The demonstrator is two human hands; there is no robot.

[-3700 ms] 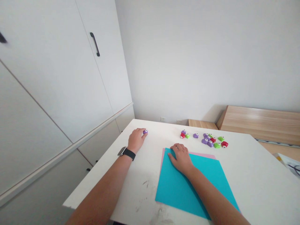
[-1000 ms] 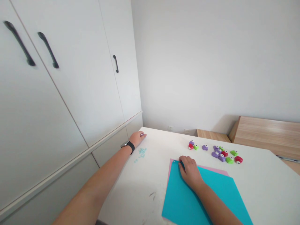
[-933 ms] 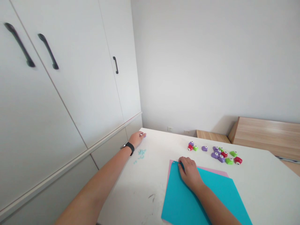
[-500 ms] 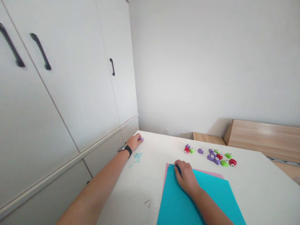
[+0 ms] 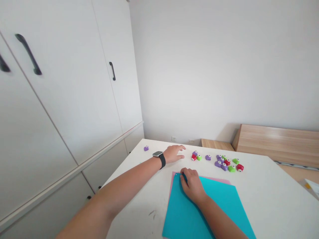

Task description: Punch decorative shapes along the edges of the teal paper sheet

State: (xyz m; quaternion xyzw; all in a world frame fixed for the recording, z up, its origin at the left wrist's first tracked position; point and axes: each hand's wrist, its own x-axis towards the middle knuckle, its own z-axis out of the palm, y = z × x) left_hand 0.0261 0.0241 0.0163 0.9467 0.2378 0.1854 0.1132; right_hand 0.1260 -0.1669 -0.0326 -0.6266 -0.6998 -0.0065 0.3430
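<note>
My left hand [image 5: 175, 153], with a watch [image 5: 158, 154] at the wrist, reaches across the table with thumb and fingers apart and nothing between them. Just beyond its fingertips stand a purple eyeball toy [image 5: 195, 152], a red one [image 5: 193, 157] and a green one [image 5: 199, 157], huddled together. A lone purple toy [image 5: 146, 148] stands near the far left corner. My right hand [image 5: 193, 186] rests on the upper left part of a blue sheet [image 5: 224, 202], fingers loosely bent and thumb apart. A pink sheet [image 5: 170, 187] peeks out from under the blue one.
Further right are another single purple toy [image 5: 208, 157] and a mixed cluster of several purple, green and red toys [image 5: 224, 164]. White cabinets [image 5: 62, 99] line the left side. Behind the white table [image 5: 139, 199] is a wall, with wooden furniture [image 5: 274, 139] at the right.
My left hand has let go of the purple toy at the far left corner and moved right, towards the three-toy group. My right hand stays on the blue sheet. The view has shifted slightly.
</note>
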